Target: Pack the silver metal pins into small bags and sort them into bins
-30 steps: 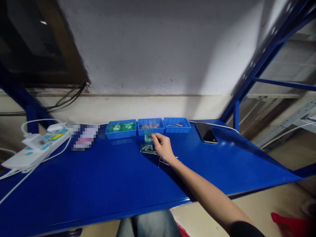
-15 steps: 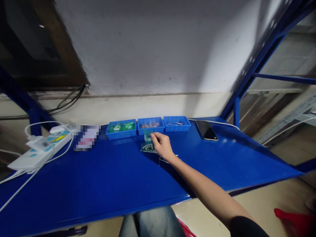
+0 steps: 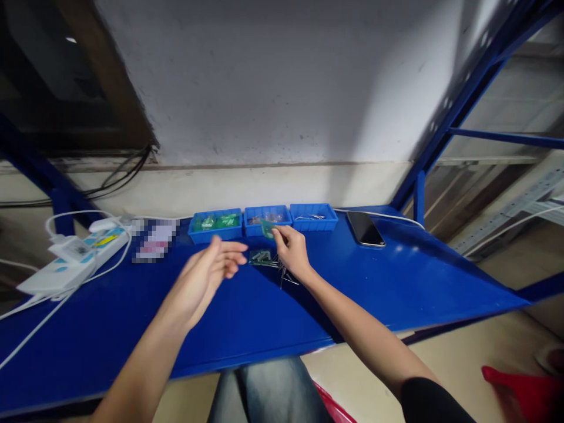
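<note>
Pinched in the fingers of my right hand (image 3: 292, 251) is a small green see-through plastic bag (image 3: 267, 228), raised just in front of the middle bin. My left hand (image 3: 206, 275) is in the air over the table, fingers stretched and apart, holding nothing. Between the hands lies a green bag (image 3: 261, 257) with light-coloured small pieces in or on it. Several thin metal pins (image 3: 287, 277) lie beside it, partly hidden under my right hand.
Along the back of the blue table (image 3: 238, 335) stand a left bin (image 3: 217, 236) with green bags, a middle bin (image 3: 251, 230) with clear packets and a right bin (image 3: 314, 224) with thin metal pieces. A phone (image 3: 365, 229) lies right, a power strip (image 3: 66, 264) with cables left.
My left hand has come into view from the lower left, reaching toward the middle. My right hand keeps its pinch on the green bag, which now looks more tilted.
</note>
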Demonstrator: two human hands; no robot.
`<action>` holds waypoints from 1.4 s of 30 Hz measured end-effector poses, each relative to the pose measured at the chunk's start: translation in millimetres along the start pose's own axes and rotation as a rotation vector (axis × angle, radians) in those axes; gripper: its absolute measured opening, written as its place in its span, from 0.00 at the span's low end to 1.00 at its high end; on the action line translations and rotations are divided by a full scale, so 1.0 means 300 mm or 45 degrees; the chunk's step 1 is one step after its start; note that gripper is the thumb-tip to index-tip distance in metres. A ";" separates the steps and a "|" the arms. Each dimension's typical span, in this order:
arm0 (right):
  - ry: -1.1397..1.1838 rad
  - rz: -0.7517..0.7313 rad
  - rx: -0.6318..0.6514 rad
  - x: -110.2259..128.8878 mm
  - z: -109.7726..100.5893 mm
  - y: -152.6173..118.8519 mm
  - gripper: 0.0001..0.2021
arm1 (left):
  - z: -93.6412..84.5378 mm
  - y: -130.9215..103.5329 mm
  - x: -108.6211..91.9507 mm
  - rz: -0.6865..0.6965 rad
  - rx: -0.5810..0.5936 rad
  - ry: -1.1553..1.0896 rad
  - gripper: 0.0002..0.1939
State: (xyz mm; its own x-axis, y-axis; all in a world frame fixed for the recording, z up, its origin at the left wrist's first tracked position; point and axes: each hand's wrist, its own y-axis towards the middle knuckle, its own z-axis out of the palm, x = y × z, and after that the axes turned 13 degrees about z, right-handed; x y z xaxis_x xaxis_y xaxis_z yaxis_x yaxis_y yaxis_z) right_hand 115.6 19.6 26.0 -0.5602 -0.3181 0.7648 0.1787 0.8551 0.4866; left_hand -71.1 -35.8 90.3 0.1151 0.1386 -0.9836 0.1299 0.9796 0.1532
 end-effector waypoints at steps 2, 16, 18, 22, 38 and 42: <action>0.005 -0.036 0.059 -0.003 0.003 -0.008 0.15 | 0.016 0.079 0.061 -0.224 0.067 -0.080 0.30; 0.330 0.413 0.478 0.022 0.030 -0.022 0.16 | 0.021 0.184 0.287 0.803 -0.057 0.635 0.08; 0.568 0.670 0.563 0.026 0.034 -0.021 0.20 | 0.026 0.173 0.294 0.949 -0.010 0.803 0.08; 0.820 0.831 0.422 0.012 0.036 -0.010 0.17 | 0.050 0.157 0.300 1.019 0.208 0.994 0.12; 0.221 0.079 0.327 -0.008 0.037 -0.026 0.22 | -0.013 0.201 0.284 0.334 -0.002 0.206 0.16; 0.231 0.128 0.259 -0.023 0.023 -0.001 0.17 | -0.135 0.217 0.218 0.803 -0.208 0.941 0.10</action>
State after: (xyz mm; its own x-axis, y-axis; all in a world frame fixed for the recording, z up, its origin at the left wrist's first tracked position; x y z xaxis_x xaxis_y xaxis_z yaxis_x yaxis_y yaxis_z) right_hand 113.8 24.5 17.6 -0.3911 -0.2799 0.8768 0.0499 0.9448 0.3238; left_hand -95.0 43.1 32.1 -0.5356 0.6440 -0.5463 0.1122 0.6954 0.7098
